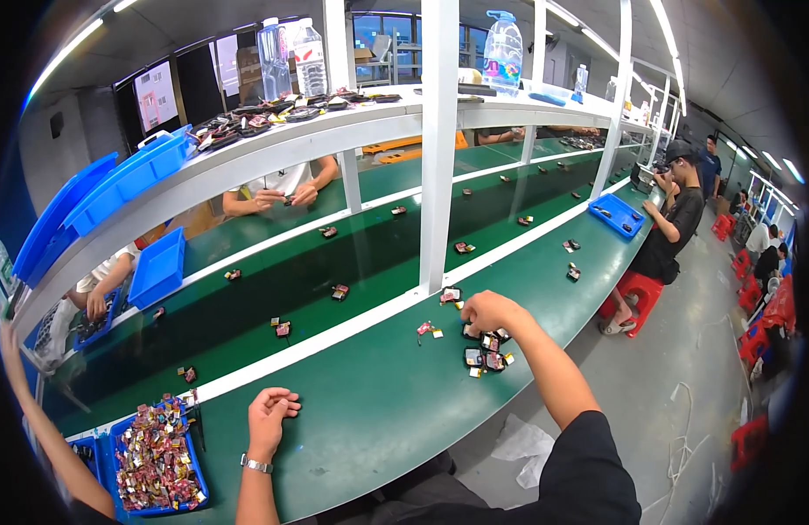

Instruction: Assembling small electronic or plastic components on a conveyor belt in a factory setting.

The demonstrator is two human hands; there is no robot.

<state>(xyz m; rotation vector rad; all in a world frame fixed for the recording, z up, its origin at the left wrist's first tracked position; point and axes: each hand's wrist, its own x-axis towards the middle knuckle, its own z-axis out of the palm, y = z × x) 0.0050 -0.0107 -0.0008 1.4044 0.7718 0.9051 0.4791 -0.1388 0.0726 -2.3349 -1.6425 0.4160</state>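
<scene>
My right hand [493,313] is closed, fingers bent down at the upper edge of a pile of small black electronic modules [492,360] with red and white parts. What its fingertips grip is hidden. Left of that hand lie another module [451,295] and a loose red-and-white piece with a yellow tab [425,329]. My left hand [271,418], a metal-banded watch on its wrist, rests on the green bench [360,429], fingers loosely bent and apart with nothing visible in them. To its left stands a blue tray [199,477] heaped with small red, white and yellow parts.
Beyond a white strip, a dark green conveyor belt [378,284] carries several spaced modules. A white post [437,157] rises before me to a shelf with bottles and black devices. Co-workers sit opposite and at right, near a blue tray [616,210]. Another person's arm [54,429] reaches in at far left.
</scene>
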